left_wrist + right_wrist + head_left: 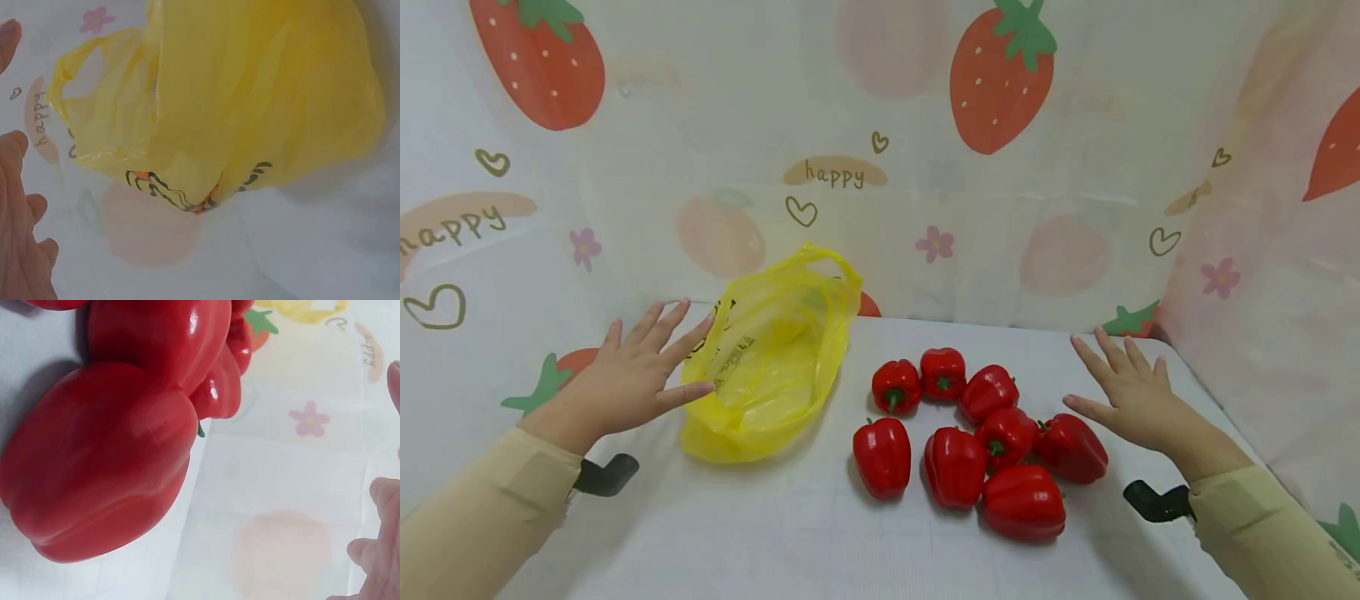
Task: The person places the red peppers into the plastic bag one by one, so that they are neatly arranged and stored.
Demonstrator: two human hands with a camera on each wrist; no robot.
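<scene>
My left hand (628,371) is held up with fingers spread, its fingertips overlapping the left edge of a yellow plastic bag (767,383) in the head view. The bag stands partly open on the table, one handle loop raised at the back; dark print shows on its side in the left wrist view. My right hand (1135,400), fingers spread too, hovers to the right of several red bell peppers (955,462) with green stems. The nearest one to it is a tilted pepper (1071,448) at the group's right end. Neither hand holds anything.
A white cloth covers the table (760,533). Behind and on both sides hang pale curtains (887,275) printed with strawberries, flowers and hearts. A black curved piece (606,475) sticks out at the left wrist, and a similar black piece (1157,502) at the right.
</scene>
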